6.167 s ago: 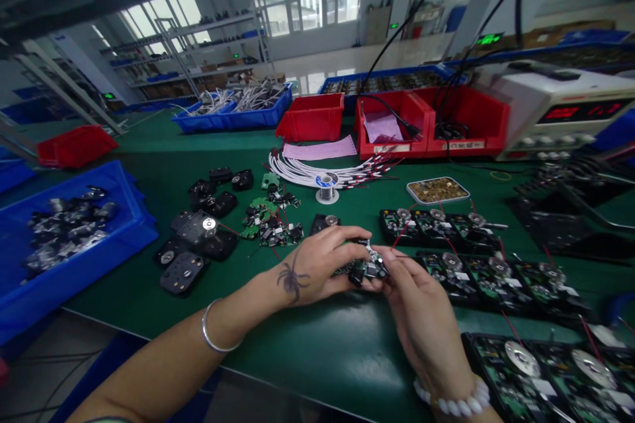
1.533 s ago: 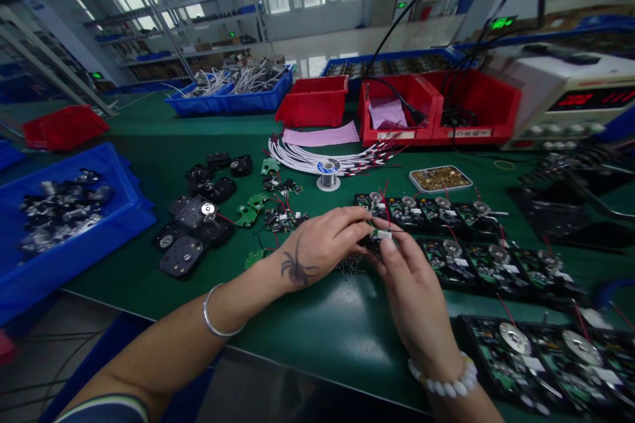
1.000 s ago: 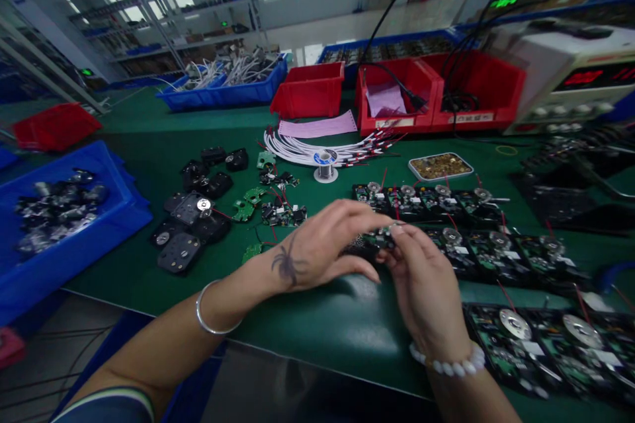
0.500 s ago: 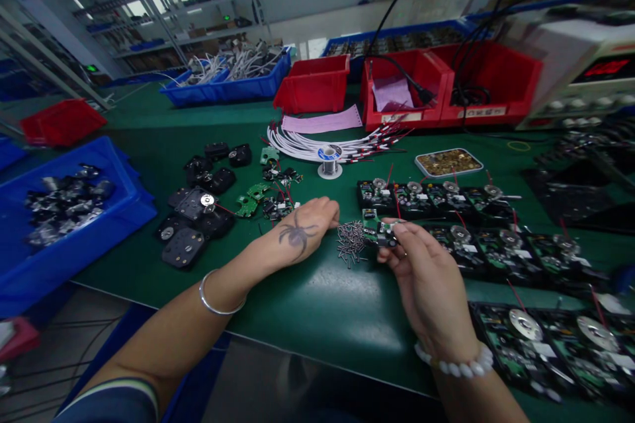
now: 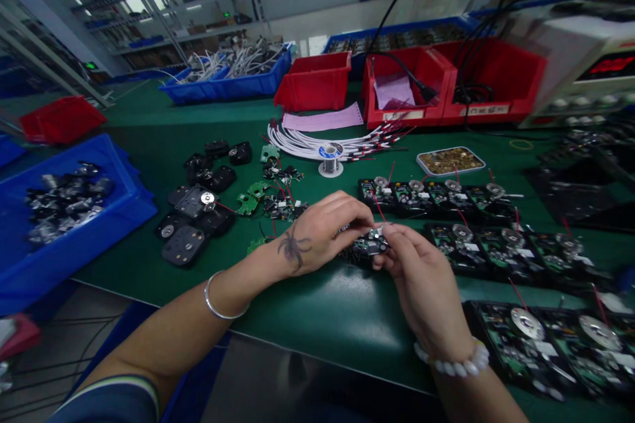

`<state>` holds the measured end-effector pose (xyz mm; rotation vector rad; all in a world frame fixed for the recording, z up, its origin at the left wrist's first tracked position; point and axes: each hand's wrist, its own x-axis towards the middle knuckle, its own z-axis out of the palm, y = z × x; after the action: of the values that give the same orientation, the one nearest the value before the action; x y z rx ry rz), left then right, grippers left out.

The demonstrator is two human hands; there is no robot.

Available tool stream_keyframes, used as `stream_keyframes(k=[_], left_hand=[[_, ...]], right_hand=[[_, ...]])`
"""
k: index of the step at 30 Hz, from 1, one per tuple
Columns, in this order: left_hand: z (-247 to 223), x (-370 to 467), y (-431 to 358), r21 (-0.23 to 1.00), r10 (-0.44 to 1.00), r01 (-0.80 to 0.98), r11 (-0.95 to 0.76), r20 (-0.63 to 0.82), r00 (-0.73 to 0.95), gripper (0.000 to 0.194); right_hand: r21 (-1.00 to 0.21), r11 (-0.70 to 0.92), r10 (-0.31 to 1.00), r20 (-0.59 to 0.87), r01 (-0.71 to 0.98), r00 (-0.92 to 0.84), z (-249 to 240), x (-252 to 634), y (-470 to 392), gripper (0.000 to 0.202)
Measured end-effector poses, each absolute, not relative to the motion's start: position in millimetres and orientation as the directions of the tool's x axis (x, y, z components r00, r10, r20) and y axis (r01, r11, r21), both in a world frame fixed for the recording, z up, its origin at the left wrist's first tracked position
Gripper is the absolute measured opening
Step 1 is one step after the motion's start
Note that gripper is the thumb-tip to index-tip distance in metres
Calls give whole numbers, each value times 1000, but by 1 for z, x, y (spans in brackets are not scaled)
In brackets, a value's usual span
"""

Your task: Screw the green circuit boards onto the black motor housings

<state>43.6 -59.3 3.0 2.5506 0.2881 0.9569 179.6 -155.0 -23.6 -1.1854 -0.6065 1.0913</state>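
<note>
A small green circuit board (image 5: 371,244) with black and silver parts is held up between my two hands, a red wire rising from behind it. My right hand (image 5: 421,271) pinches its right end between thumb and fingers. On the other side, my left hand (image 5: 327,231) has its fingers bent and closed on the board's upper left edge; the fingertips are partly hidden. Beneath the board lies a pile of small screws (image 5: 353,260), mostly covered by the hand and board.
Rows of black housings with boards (image 5: 510,241) fill the right side. Left are loose black housings (image 5: 183,244), green boards (image 5: 253,195) and a blue bin (image 5: 124,192). Behind stand a solder spool (image 5: 330,162), white cables (image 5: 297,145), a metal tray (image 5: 451,162) and red bins (image 5: 317,82).
My left hand has moved right from beside the screws onto the board. The board has shifted slightly left and tilted, now covering much of the screw pile.
</note>
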Motion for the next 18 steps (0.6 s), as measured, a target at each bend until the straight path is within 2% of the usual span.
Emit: stream_keyframes(k=[6, 7, 9, 11, 13, 15, 18], left_hand=[[3, 43, -57, 308, 135, -70, -949, 596, 791, 12], [3, 42, -56, 320, 173, -38, -947, 604, 778, 12], [3, 39, -55, 395, 365, 143, -907, 571, 735, 9], [1, 36, -52, 477, 567, 363, -800, 406, 716, 5], [-4, 33, -48, 499, 642, 494, -712, 177, 746, 3], [-9, 30, -46, 494, 609, 516, -700, 35, 793, 3], [-13, 29, -47, 442, 525, 476, -760, -12, 851, 3]], right_hand=[[-930, 3, 896, -161, -368, 415, -23, 181, -156, 22], [-925, 20, 885, -161, -380, 438, -22, 181, -156, 23], [-914, 51, 861, -163, -402, 481, -21, 181, -155, 24], [-908, 60, 847, -173, -415, 502, -20, 181, -154, 24], [-905, 53, 848, -182, -422, 497, -19, 180, -153, 25], [-904, 51, 850, -184, -425, 493, -19, 180, -153, 24], [-903, 51, 852, -184, -427, 491, -19, 180, -153, 23]])
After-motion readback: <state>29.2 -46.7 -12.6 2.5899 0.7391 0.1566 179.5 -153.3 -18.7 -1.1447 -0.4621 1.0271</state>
